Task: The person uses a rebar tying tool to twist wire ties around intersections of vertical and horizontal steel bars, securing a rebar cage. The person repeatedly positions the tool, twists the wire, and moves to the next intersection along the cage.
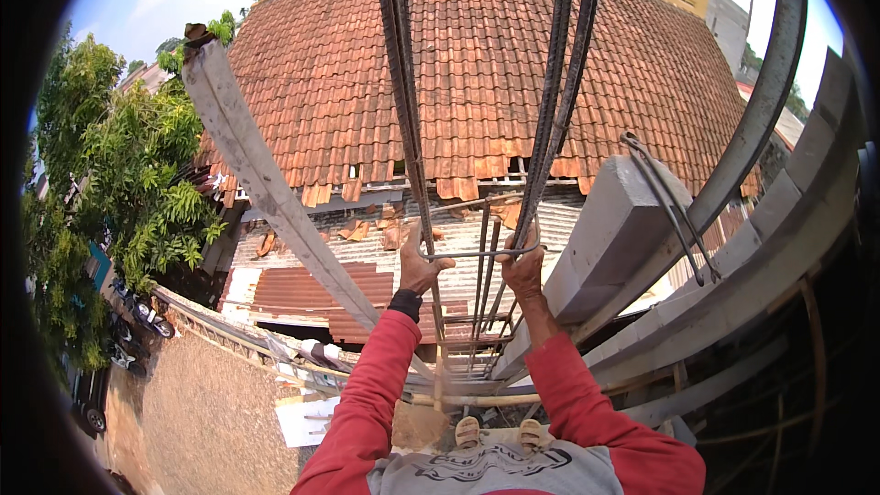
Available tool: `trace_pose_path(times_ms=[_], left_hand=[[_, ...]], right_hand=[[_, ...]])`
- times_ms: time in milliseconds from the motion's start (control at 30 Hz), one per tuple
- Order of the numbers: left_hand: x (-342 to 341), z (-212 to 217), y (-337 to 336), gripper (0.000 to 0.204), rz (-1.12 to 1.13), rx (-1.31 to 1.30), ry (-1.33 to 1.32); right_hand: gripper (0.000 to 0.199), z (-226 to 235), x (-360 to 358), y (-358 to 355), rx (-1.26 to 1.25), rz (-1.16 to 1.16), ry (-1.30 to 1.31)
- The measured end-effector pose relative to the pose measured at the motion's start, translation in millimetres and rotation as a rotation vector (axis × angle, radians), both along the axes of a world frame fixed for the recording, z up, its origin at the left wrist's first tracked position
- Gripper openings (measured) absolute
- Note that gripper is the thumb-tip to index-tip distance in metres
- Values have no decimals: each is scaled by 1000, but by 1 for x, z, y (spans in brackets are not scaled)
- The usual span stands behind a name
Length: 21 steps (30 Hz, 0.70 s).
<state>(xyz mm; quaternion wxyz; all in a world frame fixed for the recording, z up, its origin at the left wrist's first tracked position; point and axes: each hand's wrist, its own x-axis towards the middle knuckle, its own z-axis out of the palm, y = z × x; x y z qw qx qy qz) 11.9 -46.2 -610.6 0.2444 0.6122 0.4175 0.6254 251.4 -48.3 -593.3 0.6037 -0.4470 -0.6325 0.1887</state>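
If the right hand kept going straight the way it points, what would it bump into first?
The right hand already grips a thin steel tie beside the upright rebar. Pushed further on, it would likely meet that rebar first, though depth is hard to judge.

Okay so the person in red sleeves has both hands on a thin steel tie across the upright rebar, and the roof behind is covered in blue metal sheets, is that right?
Not quite. The head view shows the big roof behind covered in reddish-brown clay tiles, not blue metal sheets. The rest holds: the left hand and right hand, in red sleeves, both grip a thin steel tie across the upright rebar.
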Motion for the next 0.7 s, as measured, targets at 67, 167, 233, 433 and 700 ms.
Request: trace_pose_path(times_ms=[67, 167, 233, 433, 700], left_hand=[[-1, 2, 1, 116, 12, 25, 1], [-3, 6, -1, 126, -12, 10, 6], [-4, 8, -2, 128, -10, 83, -57], [-3, -2, 3, 138, -35, 9, -59], [6, 6, -3, 133, -185, -48, -269]], right_hand=[[75, -5, -1, 5, 144, -41, -94], [73, -9, -1, 9, 227, -85, -170], [76, -8, 0, 9, 157, -26, -102], [81, -2, 1, 2, 133, 51, -53], [78, -10, 0, 12, 183, 126, -2]])
